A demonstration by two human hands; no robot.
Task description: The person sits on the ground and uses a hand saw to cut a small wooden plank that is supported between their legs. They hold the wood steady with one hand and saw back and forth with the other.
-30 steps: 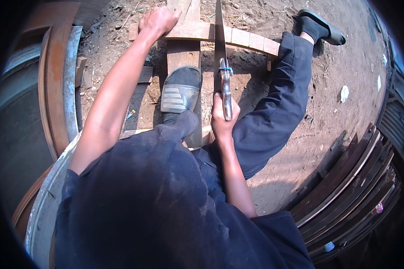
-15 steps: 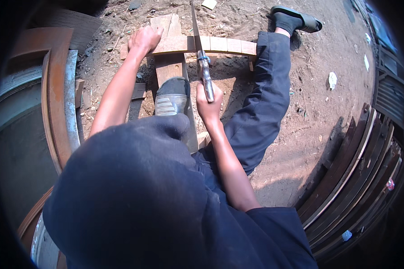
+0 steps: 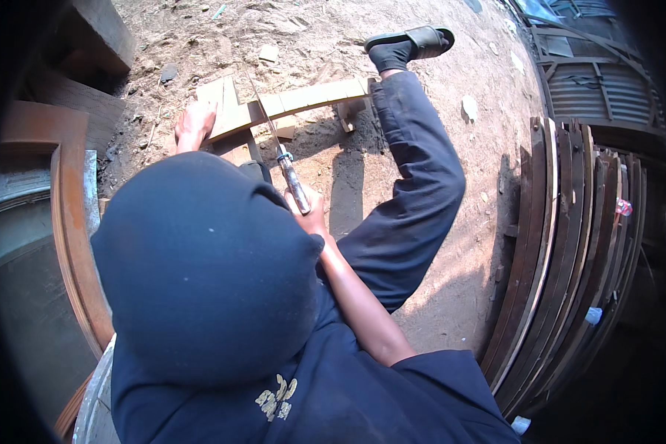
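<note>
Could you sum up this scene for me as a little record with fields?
Left grip: at the left end of a pale wooden strip
Right grip: wrapped around the handle of a saw
Saw position: blade crossing the strip
Under the strip: a wooden board
Far left: a brown wooden frame
Far right: long dark planks, side by side
Ground: brown soil

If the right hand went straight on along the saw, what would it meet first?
Likely the curved wooden strip, which the saw blade crosses; whether the right hand is level with it is unclear.
</note>
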